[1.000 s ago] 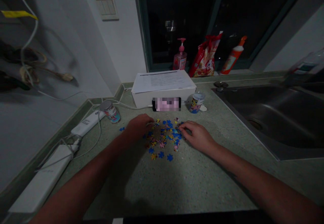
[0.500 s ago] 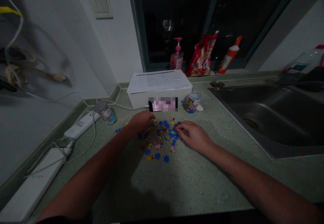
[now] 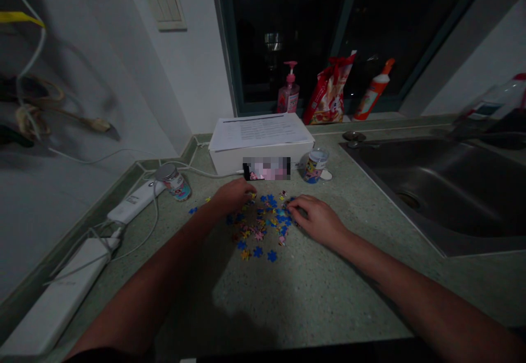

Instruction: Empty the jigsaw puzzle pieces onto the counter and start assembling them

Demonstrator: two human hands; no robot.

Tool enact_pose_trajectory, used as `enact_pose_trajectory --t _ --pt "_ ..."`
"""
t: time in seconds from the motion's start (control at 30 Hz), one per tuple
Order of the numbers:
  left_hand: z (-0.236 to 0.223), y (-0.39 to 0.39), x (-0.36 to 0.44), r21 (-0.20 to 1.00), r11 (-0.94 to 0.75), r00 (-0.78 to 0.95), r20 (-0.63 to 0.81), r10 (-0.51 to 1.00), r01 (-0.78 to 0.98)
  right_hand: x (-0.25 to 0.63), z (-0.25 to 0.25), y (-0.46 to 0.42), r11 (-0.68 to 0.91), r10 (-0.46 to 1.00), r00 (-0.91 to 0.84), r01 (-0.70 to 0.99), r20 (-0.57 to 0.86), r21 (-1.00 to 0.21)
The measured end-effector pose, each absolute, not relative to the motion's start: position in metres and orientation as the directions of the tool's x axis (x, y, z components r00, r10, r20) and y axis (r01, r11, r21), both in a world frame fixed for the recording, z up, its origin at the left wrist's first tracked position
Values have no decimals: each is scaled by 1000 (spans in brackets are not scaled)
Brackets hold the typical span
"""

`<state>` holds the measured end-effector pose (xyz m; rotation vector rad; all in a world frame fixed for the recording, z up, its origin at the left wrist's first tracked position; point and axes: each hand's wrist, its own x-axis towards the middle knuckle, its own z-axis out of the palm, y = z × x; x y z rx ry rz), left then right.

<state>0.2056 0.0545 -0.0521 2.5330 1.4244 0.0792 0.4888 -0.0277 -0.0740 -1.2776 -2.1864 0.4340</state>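
Mostly blue, yellow, pink jigsaw pieces [image 3: 263, 223] scattered; left hand [image 3: 232, 197], right hand [image 3: 316, 220] flank, fingers [image 3: 293, 205] curled, hold unclear.

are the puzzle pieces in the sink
No, the jigsaw puzzle pieces lie scattered on the speckled green countertop between the left hand and right hand, beside the steel sink.

The person's long left forearm [image 3: 152, 281] and right forearm [image 3: 427, 292] are bare, tapering smoothly to the wrists. The left hand [image 3: 232, 197] and right hand [image 3: 316, 220] are bare as well, with slim fingers. A dark strip [image 3: 110, 355] by the left arm may be clothing, though the dim light hides what it is.
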Motion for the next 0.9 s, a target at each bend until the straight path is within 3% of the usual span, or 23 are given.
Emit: enact_pose_trajectory --t 0.7,0.9 --pt "-51 56 202 495 -315 394 -62 917 810 491 -80 -26 520 854 -395 688 339 -506" --pt "-32 44 156 602 -233 283 12 959 763 492 -79 -26 513 857 -388 695 339 -503"
